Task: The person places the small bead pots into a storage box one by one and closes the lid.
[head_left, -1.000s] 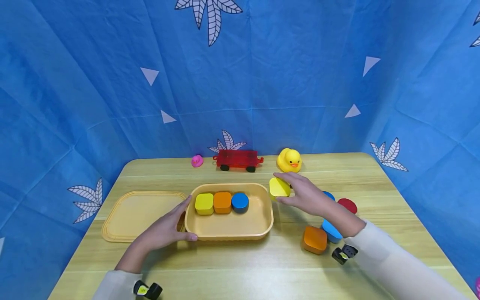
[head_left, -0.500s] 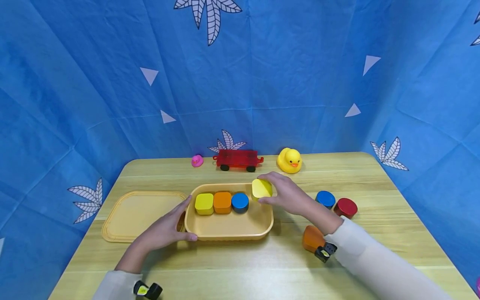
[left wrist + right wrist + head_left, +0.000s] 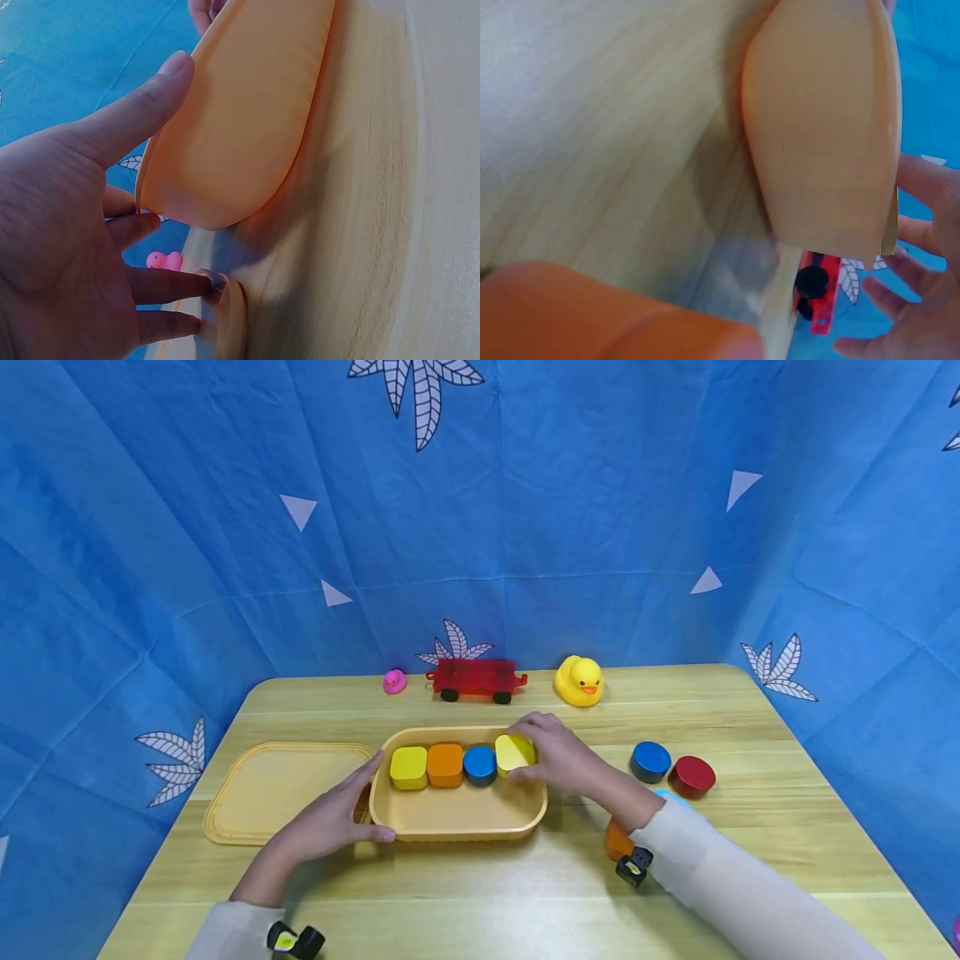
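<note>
Tan lid (image 3: 285,793): flat on the counter (image 3: 465,902), set aside, I'd guess, to leave the tan box (image 3: 457,814) uncovered.
Left hand (image 3: 330,814): spread wide around the box's left end, thumb along the near wall, probably to keep it from sliding.
Pink duck (image 3: 394,682): at the counter's back, apart from the work.
Row in the box: yellow block (image 3: 408,768), orange block (image 3: 446,766), blue block (image 3: 480,766), side by side nearer the far wall; it looks deliberate.
Red wagon (image 3: 476,678): behind the box.
Pale yellow block (image 3: 513,753): inside the box, just right of the blue one; whether it rests on the bottom I can't tell.
Right hand (image 3: 562,756): narrowed in a pinch on that block from its right, likely so its left side can meet the row.
Yellow duck (image 3: 579,681): back right.
Loose pieces: orange piece (image 3: 617,840), blue cylinder (image 3: 650,762), light-blue piece (image 3: 672,796), red cylinder (image 3: 692,777), seemingly kept within reach.
Since half a second ago: left hand and box match; the pale yellow block has come left and down from over the far rim; the right sleeve (image 3: 720,868) has shifted left, baring the light-blue piece's edge.
</note>
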Action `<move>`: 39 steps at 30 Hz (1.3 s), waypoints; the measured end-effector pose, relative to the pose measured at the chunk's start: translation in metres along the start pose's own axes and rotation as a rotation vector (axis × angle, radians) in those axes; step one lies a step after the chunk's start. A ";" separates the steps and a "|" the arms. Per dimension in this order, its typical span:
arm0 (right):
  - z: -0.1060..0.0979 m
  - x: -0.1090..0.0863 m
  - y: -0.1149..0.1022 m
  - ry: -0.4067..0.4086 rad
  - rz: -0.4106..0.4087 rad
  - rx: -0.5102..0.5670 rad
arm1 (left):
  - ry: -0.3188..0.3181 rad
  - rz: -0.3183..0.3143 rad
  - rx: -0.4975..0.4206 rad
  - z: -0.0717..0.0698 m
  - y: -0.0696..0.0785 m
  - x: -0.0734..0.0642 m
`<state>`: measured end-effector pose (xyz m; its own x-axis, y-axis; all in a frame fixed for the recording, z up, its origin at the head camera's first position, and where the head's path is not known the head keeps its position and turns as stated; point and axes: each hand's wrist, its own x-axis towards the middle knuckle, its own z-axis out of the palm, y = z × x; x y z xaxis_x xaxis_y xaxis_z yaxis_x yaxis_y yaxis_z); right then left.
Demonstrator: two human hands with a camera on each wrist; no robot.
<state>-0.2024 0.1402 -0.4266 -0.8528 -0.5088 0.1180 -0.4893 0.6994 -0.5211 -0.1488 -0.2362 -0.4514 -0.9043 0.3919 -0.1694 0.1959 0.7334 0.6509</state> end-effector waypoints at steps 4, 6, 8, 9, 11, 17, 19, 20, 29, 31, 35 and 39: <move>0.004 0.000 0.002 0.011 0.031 -0.013 | 0.000 0.002 -0.003 0.000 0.001 -0.001; 0.006 0.000 0.003 0.011 0.048 -0.011 | 0.001 0.004 -0.007 -0.001 0.002 -0.001; 0.008 0.000 0.004 0.002 0.067 -0.003 | 0.002 0.005 -0.013 -0.001 0.003 -0.001; 0.009 0.000 0.005 -0.006 0.078 -0.002 | 0.002 0.002 -0.016 -0.001 0.003 -0.001; 0.011 0.000 0.005 -0.025 0.100 0.006 | 0.001 -0.001 -0.018 -0.001 0.002 -0.001; 0.014 0.002 0.004 -0.082 0.153 0.009 | 0.002 0.002 -0.019 0.000 0.002 0.000; 0.014 0.002 0.003 -0.101 0.167 0.018 | 0.003 0.003 -0.019 0.001 0.001 0.000; 0.014 0.003 0.003 -0.108 0.169 0.021 | 0.002 0.003 -0.020 0.001 0.001 0.000; 0.011 0.002 0.005 -0.137 0.173 0.061 | 0.008 0.019 -0.003 -0.001 0.002 -0.002; 0.008 0.000 0.005 -0.126 0.159 0.077 | 0.010 0.018 -0.002 -0.001 0.003 -0.001; -0.002 -0.007 0.004 -0.090 0.131 0.110 | 0.010 0.018 0.001 0.000 0.002 -0.001; -0.011 -0.017 0.006 -0.068 0.111 0.111 | 0.009 0.015 -0.002 0.000 0.001 0.000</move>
<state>-0.1931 0.1586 -0.4222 -0.8842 -0.4670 -0.0005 -0.3667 0.6950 -0.6184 -0.1483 -0.2353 -0.4507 -0.9049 0.3972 -0.1529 0.2083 0.7265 0.6548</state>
